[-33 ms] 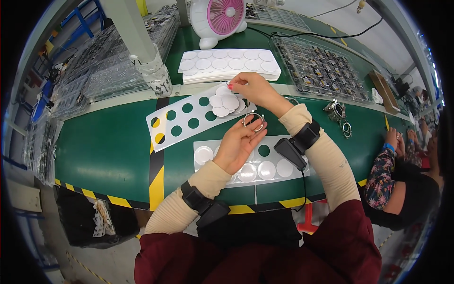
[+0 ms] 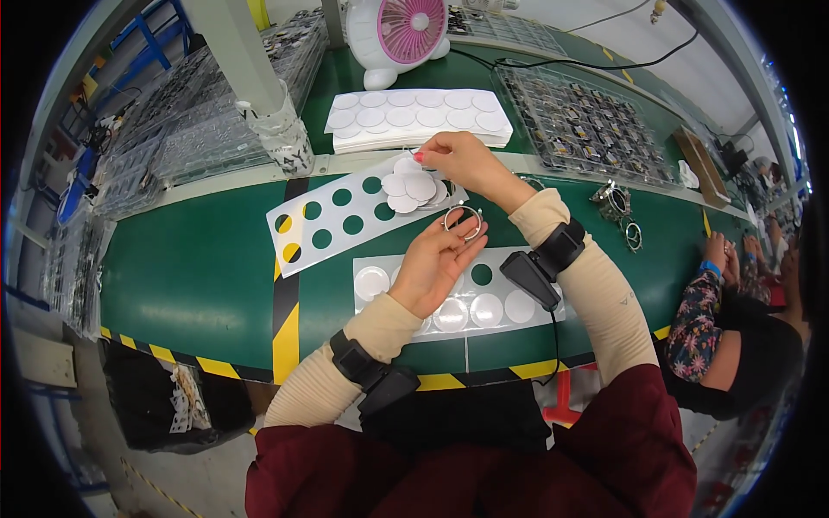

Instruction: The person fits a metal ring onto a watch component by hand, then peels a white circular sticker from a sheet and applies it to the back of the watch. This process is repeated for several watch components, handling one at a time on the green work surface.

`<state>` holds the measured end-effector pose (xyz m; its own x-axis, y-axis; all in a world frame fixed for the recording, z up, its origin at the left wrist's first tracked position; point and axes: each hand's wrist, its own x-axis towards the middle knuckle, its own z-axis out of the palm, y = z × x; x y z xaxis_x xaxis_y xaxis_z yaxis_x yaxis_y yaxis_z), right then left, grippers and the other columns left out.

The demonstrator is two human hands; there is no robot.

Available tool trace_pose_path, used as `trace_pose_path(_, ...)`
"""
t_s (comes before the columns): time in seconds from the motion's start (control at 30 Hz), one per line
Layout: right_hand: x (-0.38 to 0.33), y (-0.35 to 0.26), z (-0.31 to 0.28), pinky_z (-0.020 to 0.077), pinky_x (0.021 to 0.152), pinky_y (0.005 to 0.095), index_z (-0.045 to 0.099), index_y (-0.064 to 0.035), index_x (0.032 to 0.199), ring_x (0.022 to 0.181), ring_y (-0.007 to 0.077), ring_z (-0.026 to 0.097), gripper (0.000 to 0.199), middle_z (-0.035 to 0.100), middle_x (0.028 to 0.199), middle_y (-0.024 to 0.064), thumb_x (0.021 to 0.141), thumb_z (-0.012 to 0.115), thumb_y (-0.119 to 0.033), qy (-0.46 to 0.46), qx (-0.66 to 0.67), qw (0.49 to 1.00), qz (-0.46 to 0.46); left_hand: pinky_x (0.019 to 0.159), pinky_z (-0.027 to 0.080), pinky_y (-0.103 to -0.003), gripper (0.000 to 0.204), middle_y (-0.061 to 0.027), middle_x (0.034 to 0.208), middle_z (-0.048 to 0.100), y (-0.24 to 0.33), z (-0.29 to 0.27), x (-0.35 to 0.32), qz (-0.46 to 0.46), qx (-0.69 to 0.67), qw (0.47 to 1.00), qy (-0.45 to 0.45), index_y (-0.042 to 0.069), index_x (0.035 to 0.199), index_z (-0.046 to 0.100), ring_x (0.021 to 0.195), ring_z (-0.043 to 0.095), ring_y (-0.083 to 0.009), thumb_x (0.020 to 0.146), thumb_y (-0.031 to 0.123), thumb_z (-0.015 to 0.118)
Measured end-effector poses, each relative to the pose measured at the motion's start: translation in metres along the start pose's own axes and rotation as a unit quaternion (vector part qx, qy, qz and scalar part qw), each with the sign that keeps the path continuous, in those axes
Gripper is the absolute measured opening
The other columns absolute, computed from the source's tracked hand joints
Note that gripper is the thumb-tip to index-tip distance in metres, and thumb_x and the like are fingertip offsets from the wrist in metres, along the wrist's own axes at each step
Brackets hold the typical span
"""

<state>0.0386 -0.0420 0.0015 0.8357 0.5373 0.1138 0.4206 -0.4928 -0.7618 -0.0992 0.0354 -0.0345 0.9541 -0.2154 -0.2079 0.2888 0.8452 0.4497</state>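
Note:
My left hand point(image 2: 439, 263) is palm up, its fingers curled around a thin metal ring point(image 2: 463, 223) with small lugs on its rim. Just beyond it, my right hand point(image 2: 464, 162) pinches thumb and finger together at the far edge of a pile of white round discs point(image 2: 411, 186). What sits in that pinch is too small to make out. The pile lies on a white sheet with punched-out holes point(image 2: 298, 213). Beneath my left hand and right forearm is another sheet of round white stickers point(image 2: 485, 309), with one round gap showing green; my left wrist hides part of it.
A stack of white sticker sheets point(image 2: 420, 115) lies behind the pile, near a white and pink fan point(image 2: 413, 30). Clear trays of small parts point(image 2: 587, 121) stand at the back right. More metal rings point(image 2: 614, 203) rest on the green table. A co-worker's arm point(image 2: 698, 324) is at the right.

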Motion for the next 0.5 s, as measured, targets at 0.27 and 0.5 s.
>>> trace_pose_path(0.27, 0.002, 0.009, -0.009, 0.0436, 0.061, 0.0243, 0.063, 0.0014, 0.091, 0.066, 0.0110, 0.053, 0.019, 0.062, 0.076, 0.0031, 0.080, 0.060, -0.013, -0.006, 0.023, 0.998, 0.050, 0.098, 0.040, -0.038, 0.020, -0.0233, 0.120, 0.048, 0.003, 0.007, 0.000, -0.040, -0.054, 0.997, 0.029, 0.001, 0.108, 0.041, 0.114, 0.048, -0.0321, 0.093, 0.014, 0.037)
trace_pose_path(0.5, 0.003, 0.006, -0.014, 0.0455, 0.063, 0.0279, 0.064, 0.0007, 0.085, 0.070, 0.0182, 0.058, 0.017, 0.062, 0.075, 0.0135, 0.073, 0.065, -0.012, -0.019, 0.061, 0.998, -0.004, 0.096, 0.042, -0.038, 0.023, -0.0198, 0.125, 0.047, 0.001, 0.005, -0.002, 0.001, 0.011, 1.000, 0.015, 0.002, 0.108, 0.043, 0.111, 0.051, -0.0307, 0.096, 0.020, 0.035)
